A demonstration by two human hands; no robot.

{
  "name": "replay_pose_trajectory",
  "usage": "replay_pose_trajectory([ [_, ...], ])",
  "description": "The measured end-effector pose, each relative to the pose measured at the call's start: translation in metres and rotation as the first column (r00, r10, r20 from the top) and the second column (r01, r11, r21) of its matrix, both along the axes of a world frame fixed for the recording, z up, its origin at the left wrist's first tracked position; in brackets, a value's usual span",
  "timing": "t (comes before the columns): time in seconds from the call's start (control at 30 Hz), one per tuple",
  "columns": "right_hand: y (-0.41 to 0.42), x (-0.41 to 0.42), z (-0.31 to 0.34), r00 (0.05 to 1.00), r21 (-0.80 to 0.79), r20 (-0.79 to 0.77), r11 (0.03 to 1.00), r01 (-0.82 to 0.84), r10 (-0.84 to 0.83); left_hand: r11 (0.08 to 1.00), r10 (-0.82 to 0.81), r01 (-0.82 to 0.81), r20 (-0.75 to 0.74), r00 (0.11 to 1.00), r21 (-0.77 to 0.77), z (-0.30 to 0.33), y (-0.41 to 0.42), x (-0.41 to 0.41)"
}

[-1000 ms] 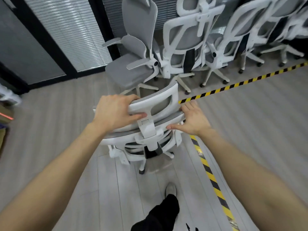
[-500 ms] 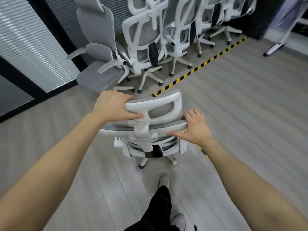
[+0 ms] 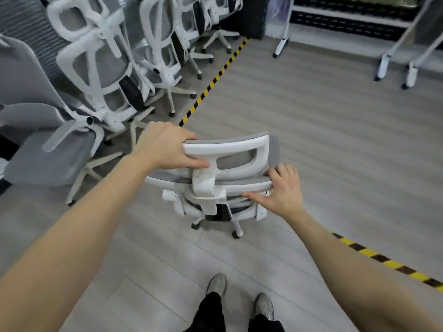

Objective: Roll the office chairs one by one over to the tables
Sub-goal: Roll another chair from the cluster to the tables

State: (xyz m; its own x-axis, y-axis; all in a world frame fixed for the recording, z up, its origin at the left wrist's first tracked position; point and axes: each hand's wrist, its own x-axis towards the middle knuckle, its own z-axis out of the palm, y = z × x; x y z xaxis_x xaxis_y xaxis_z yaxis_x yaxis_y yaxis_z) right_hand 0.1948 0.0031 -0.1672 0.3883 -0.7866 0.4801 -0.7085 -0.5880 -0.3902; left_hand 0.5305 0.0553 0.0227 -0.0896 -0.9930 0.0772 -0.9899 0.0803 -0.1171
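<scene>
A white-framed office chair [image 3: 230, 149] with grey mesh stands on its castors right in front of me, its back toward me. My left hand [image 3: 165, 146] grips the left end of the headrest, thumb under the white frame. My right hand [image 3: 282, 188] holds the right end of the backrest top edge, fingers over it and thumb along the frame below. Table legs [image 3: 383, 65] on castors show at the far right, about two metres ahead. The chair's seat is hidden under its back.
A row of several white and grey office chairs [image 3: 103, 68] is packed along the left wall. Yellow-black floor tape [image 3: 211, 85] runs from the chairs' feet to the back, and another strip [image 3: 388, 262] crosses at lower right. My feet [image 3: 239, 295] stand behind the chair.
The chair and my view have swung to the right, away from the parked chairs. Table legs have come into view at the far right. Both hands keep the same hold.
</scene>
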Motion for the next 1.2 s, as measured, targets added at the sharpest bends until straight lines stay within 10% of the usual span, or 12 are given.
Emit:
replay_pose_trajectory([
  [0.4, 0.008, -0.048, -0.003, 0.874, -0.02, 0.006, 0.873, 0.487, -0.487, 0.913, -0.408, 0.408, -0.033, 0.912, -0.006, 0.001, -0.168, -0.072],
  [1.2, -0.243, -0.261, -0.009, 0.577, -0.013, -0.059, 0.579, 0.815, -0.814, 0.678, -0.732, 0.735, -0.108, 0.673, -0.013, 0.004, -0.546, -0.368],
])
